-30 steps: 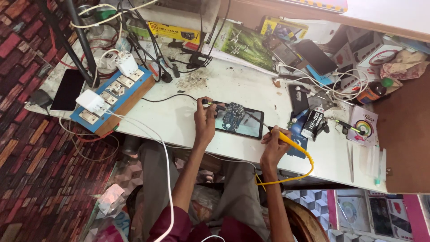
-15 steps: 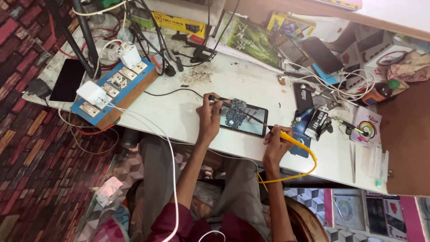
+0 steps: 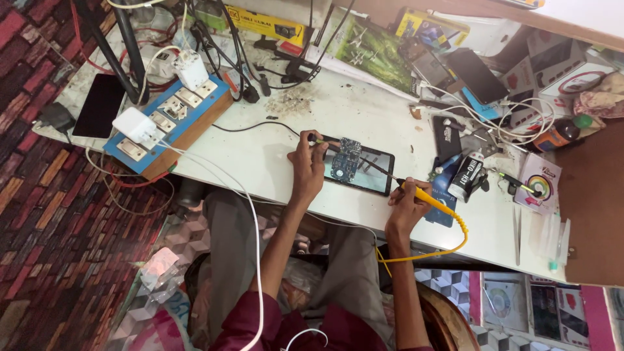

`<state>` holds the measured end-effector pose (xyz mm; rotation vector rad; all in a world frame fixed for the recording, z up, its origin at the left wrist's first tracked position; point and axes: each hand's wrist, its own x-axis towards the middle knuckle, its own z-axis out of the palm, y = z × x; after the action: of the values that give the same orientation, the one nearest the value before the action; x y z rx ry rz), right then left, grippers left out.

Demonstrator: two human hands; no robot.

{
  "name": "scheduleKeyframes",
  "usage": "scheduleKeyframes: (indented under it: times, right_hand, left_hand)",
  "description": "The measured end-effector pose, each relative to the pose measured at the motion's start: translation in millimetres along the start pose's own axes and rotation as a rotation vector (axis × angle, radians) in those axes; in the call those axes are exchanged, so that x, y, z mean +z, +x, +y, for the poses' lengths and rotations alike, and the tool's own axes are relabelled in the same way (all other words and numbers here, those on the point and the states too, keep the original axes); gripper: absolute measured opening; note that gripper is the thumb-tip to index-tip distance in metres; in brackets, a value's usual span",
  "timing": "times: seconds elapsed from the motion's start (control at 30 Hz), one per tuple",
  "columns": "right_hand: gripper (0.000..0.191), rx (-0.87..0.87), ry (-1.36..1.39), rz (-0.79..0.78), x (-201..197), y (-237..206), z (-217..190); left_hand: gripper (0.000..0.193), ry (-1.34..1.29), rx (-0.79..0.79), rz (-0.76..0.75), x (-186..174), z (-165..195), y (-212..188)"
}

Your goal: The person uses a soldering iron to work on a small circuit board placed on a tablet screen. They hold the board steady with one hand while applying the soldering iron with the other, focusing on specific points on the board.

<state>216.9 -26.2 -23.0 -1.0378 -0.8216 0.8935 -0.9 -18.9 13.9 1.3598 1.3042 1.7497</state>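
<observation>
Soldering a circuit board (image 3: 346, 158) lying on a black tablet (image 3: 359, 170).
Left hand (image 3: 307, 166) pinches a thin probe, right hand (image 3: 407, 203) grips the yellow soldering iron (image 3: 426, 196); brace both wrists on the surface (image 3: 260, 156), tip steady.

Bare white tabletop (image 3: 260, 159) lies open left of the black rectangular phone (image 3: 361, 170). Right of the phone, a white-labelled black bottle (image 3: 466, 177) and tangled white cables (image 3: 500, 123) block passage. Behind the phone, a blue wooden switchboard (image 3: 170, 123) stands.

two hands (image 3: 308, 170), one soldering iron (image 3: 426, 195) (yellow)

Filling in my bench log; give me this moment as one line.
left hand: holds thin tool at circuit board | right hand: holds yellow soldering iron, tip toward board | board lies on dark tablet
</observation>
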Motion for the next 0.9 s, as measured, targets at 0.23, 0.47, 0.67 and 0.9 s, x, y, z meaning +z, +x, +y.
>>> scheduleKeyframes:
  times: [0.23, 0.47, 0.67, 0.9]
  right_hand:
    - [0.019, -0.029, -0.063, -0.067, -1.0, -2.8, -0.7]
    - [0.017, -0.069, -0.04, -0.1, 2.7, -5.3, -6.5]
    - [0.017, -0.074, -0.025, -0.108, 3.0, -4.3, -5.9]
    - [0.015, -0.069, 0.005, -0.105, 5.3, -4.7, -7.5]
  left_hand:
    - [0.029, 0.013, 0.009, 0.003, 0.3, -1.4, -0.2]
    - [0.03, 0.033, 0.013, 0.011, -0.2, -1.0, -1.5]
    - [0.029, 0.068, 0.016, 0.004, -0.8, -0.3, -1.8]
    - [0.028, 0.113, 0.021, -0.001, -0.2, -3.3, -0.9]
